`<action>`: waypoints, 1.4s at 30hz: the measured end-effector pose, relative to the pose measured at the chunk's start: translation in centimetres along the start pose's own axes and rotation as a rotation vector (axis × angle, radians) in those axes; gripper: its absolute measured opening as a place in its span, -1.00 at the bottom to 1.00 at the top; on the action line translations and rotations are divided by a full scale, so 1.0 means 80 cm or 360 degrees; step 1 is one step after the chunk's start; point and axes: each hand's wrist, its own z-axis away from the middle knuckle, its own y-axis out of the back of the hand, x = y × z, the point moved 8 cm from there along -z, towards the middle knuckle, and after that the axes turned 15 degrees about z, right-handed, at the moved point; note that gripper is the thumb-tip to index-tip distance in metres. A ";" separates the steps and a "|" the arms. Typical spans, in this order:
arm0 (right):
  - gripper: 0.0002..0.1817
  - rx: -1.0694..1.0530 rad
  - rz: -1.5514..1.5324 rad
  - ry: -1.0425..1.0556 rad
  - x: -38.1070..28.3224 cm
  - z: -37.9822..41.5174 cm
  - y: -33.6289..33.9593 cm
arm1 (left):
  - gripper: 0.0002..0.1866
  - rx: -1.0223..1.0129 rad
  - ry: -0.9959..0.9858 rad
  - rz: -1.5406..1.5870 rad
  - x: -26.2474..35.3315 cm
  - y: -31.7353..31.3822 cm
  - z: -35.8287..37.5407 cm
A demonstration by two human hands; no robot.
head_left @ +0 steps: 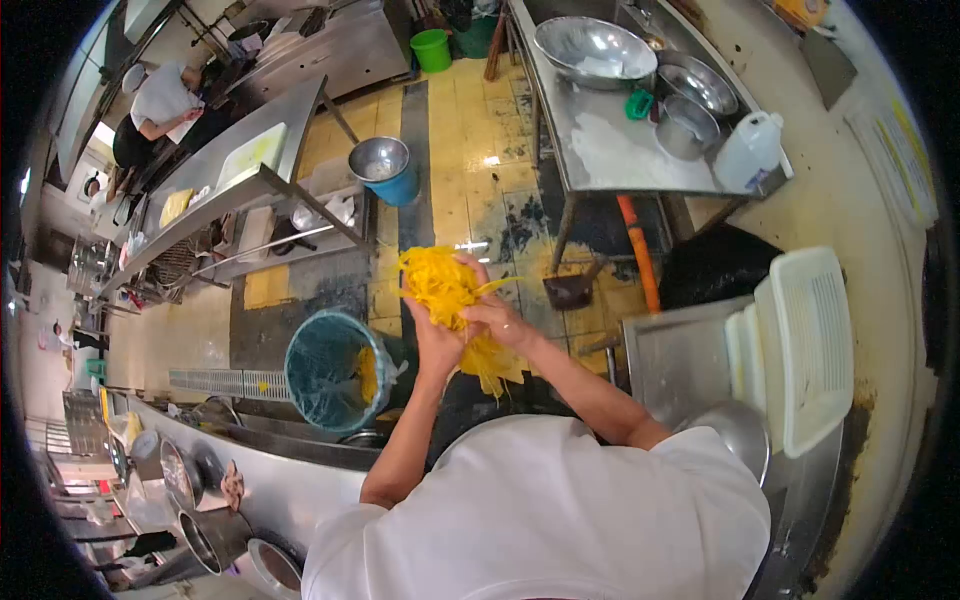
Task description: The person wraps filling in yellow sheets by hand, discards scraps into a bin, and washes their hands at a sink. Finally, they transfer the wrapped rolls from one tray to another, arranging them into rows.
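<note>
Just tangled bright-yellow shreds (445, 285)

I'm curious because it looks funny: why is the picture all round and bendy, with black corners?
In the head view, a fisheye lens curves the steel table and leaves dark corners; glare shines on the wet floor tiles; both hands holding the yellow strands look fairly sharp.

A single head-worn fisheye view is given, aimed steeply down, close over the hands; edges are perhaps distorted.
</note>
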 end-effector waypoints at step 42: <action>-0.15 0.0138 0.0239 0.0056 -0.032 -1.014 0.531 | -0.19 -0.0217 -0.0197 -0.0222 -0.249 0.007 -1.131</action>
